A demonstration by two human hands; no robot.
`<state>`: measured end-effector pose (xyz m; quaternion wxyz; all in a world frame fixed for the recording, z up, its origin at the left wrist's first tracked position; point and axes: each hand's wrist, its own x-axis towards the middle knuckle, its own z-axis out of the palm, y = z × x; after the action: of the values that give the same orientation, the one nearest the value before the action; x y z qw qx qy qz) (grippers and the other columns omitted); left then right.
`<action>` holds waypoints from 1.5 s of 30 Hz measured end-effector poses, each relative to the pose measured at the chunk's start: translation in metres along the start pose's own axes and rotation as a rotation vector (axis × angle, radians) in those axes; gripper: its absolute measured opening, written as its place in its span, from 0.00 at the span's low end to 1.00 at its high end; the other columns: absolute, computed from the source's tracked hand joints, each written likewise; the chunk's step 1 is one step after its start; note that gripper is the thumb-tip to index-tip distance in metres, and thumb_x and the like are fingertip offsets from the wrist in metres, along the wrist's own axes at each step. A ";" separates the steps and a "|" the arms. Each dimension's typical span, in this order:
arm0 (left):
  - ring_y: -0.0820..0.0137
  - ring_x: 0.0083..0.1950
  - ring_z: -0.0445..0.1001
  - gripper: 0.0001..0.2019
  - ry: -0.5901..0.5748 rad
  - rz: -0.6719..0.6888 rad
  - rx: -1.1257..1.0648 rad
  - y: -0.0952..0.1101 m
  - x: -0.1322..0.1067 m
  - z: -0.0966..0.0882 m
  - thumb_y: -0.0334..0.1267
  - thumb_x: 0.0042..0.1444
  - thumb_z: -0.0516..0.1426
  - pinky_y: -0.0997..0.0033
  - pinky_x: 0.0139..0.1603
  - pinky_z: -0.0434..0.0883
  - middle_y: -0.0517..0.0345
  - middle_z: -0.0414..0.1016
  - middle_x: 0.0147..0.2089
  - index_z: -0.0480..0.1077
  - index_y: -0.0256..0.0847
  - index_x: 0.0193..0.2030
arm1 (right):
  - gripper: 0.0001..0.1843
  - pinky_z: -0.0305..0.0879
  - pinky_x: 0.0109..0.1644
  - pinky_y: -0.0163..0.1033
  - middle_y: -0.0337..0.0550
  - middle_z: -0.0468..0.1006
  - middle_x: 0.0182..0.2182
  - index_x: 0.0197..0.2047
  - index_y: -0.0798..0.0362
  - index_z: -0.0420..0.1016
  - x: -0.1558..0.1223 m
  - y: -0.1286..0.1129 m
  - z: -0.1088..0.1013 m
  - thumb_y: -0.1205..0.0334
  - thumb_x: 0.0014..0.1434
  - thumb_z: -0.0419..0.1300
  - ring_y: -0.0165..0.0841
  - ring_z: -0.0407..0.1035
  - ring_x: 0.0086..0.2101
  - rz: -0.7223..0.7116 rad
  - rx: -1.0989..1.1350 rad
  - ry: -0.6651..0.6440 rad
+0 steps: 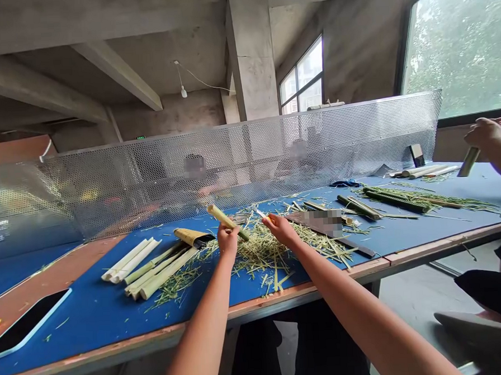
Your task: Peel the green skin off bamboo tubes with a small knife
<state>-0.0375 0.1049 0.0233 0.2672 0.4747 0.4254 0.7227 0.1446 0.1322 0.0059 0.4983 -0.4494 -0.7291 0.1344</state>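
Note:
My left hand (pixel 227 240) is closed around a pale green stalk (pixel 227 222) that points up and to the left above a heap of green shavings (pixel 267 252). My right hand (pixel 280 228) is closed in a pinch just right of it, gripping a thin light sliver or small blade (pixel 261 213) that I cannot make out clearly. Both hands hover over the blue mat (pixel 97 307) on the table. A row of peeled pale stalks (pixel 147 265) lies to the left of my left hand.
A perforated metal screen (pixel 249 154) runs along the table's far side. Dark green stalks (pixel 396 200) and more shavings lie to the right, where another person's hand (pixel 485 134) holds a stalk. A phone (pixel 25 325) lies at the left. A cleaver (pixel 332 231) rests right of my hand.

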 end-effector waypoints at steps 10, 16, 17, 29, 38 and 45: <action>0.72 0.38 0.72 0.18 -0.182 -0.127 -0.366 0.009 -0.007 0.005 0.38 0.35 0.68 0.72 0.39 0.71 0.60 0.71 0.38 0.69 0.39 0.33 | 0.21 0.55 0.29 0.32 0.40 0.73 0.27 0.42 0.53 0.70 0.001 0.002 0.001 0.46 0.53 0.55 0.30 0.64 0.25 -0.032 -0.034 -0.015; 0.71 0.39 0.75 0.21 -0.289 -0.188 -0.449 0.007 -0.008 0.005 0.34 0.33 0.69 0.67 0.45 0.71 0.61 0.73 0.35 0.69 0.39 0.37 | 0.18 0.54 0.28 0.32 0.39 0.74 0.26 0.39 0.51 0.74 0.001 0.000 0.002 0.48 0.48 0.60 0.31 0.64 0.25 0.013 -0.108 -0.058; 0.71 0.40 0.75 0.21 -0.283 -0.175 -0.446 0.007 -0.007 0.005 0.35 0.33 0.69 0.66 0.45 0.72 0.61 0.73 0.36 0.69 0.40 0.37 | 0.19 0.54 0.27 0.32 0.38 0.73 0.25 0.38 0.51 0.74 0.001 -0.001 0.001 0.47 0.48 0.60 0.30 0.64 0.25 0.018 -0.120 -0.057; 0.73 0.33 0.74 0.19 -0.193 0.055 -0.173 0.038 0.016 0.016 0.40 0.42 0.63 0.74 0.34 0.69 0.59 0.73 0.35 0.68 0.41 0.42 | 0.20 0.54 0.29 0.32 0.40 0.73 0.28 0.41 0.53 0.73 0.000 -0.006 -0.006 0.48 0.59 0.48 0.29 0.62 0.25 -0.119 0.087 0.004; 0.80 0.18 0.62 0.13 -0.439 0.134 -0.299 0.088 0.036 0.049 0.41 0.44 0.63 0.76 0.22 0.63 0.68 0.60 0.21 0.63 0.42 0.31 | 0.21 0.42 0.22 0.31 0.33 0.58 0.14 0.18 0.55 0.63 -0.001 -0.009 -0.003 0.47 0.52 0.54 0.23 0.49 0.18 -0.123 -0.112 -0.215; 0.83 0.13 0.49 0.23 -0.462 0.076 -0.246 0.100 0.044 0.047 0.54 0.46 0.61 0.77 0.13 0.48 0.70 0.48 0.16 0.53 0.42 0.21 | 0.12 0.47 0.23 0.33 0.40 0.69 0.17 0.20 0.53 0.70 0.002 -0.036 0.002 0.59 0.50 0.55 0.26 0.58 0.19 -0.229 -0.485 -0.342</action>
<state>-0.0107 0.1077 0.1389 0.3856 0.6068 0.2439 0.6509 0.1240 0.1140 0.0298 0.2589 -0.4409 -0.8590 -0.0268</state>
